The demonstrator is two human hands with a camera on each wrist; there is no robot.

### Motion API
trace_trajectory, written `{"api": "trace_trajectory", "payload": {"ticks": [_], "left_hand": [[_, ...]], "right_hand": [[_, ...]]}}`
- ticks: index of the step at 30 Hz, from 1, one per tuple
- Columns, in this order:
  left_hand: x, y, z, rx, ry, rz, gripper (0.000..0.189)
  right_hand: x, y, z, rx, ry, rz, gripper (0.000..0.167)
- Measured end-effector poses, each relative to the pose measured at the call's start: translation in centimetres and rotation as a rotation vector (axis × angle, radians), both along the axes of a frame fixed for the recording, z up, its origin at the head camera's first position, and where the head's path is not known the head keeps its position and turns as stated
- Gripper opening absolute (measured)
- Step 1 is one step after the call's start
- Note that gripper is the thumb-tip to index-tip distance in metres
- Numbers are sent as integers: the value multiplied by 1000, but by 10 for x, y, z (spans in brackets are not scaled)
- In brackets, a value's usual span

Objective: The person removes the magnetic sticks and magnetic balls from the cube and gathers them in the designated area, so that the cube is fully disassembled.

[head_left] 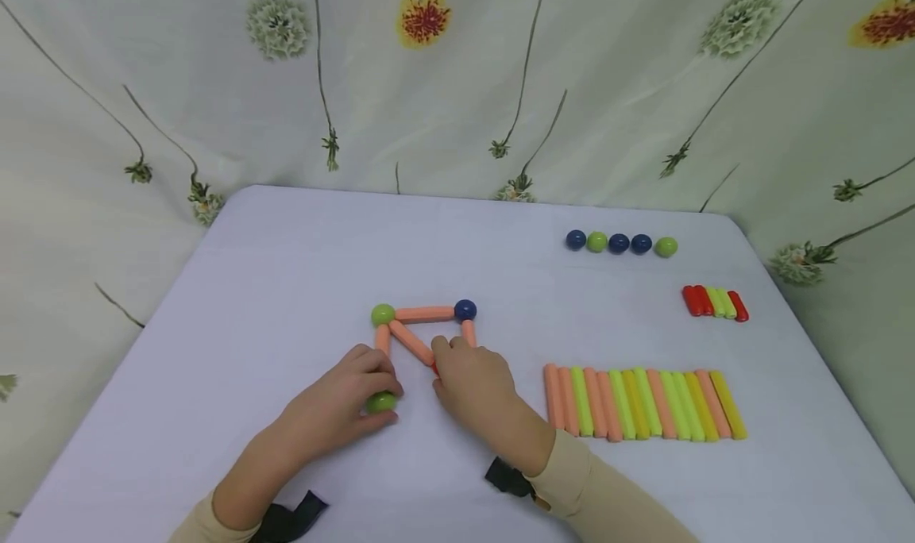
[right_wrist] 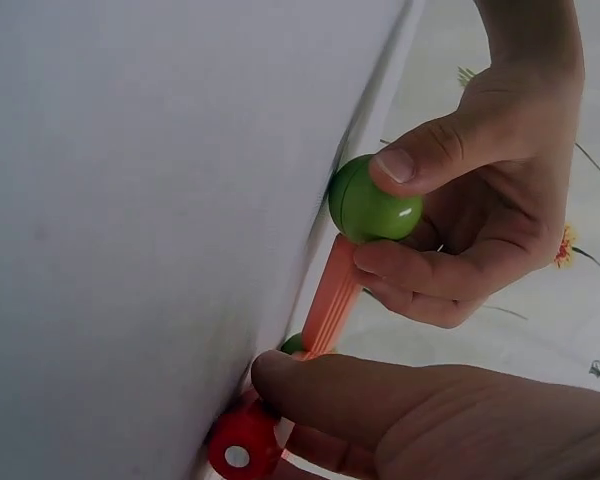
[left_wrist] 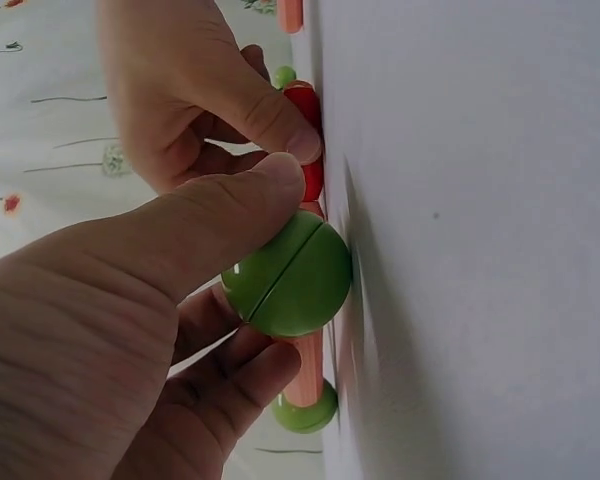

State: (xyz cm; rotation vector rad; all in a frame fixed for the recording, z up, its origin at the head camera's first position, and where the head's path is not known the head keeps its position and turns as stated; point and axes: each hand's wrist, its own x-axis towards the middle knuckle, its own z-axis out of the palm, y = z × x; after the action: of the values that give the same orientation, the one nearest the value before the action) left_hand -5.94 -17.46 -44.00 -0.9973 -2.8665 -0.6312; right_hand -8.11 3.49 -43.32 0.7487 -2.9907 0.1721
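Note:
A green ball at the near left corner of a stick-and-ball shape is pinched between my left hand's thumb and fingers. From it an orange stick runs to a second green ball at the far left corner. A top orange stick joins that ball to a dark blue ball. My right hand pinches a short red stick with a silver dot on its end, at the lower end of a diagonal orange stick. The right orange stick is partly hidden behind the right hand.
To the right lies a row of orange, green and yellow sticks. Behind it are several short red and green sticks. Several blue and green balls line the far right of the white table. A flowered cloth hangs behind.

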Motion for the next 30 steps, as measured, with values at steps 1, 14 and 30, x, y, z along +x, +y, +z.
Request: {"api": "trace_trajectory", "payload": {"ticks": [1,14,30], "left_hand": [[0,0,0,1,4,2,24],[0,-3,1,20,18,18,21],[4,-1,-3,45,19,1,22]], "right_hand": [[-1,-1,-1,-4,6,6,22],[-2,3,1,-134,70,107,15],[3,27,4,-241,36,31,15]]}}
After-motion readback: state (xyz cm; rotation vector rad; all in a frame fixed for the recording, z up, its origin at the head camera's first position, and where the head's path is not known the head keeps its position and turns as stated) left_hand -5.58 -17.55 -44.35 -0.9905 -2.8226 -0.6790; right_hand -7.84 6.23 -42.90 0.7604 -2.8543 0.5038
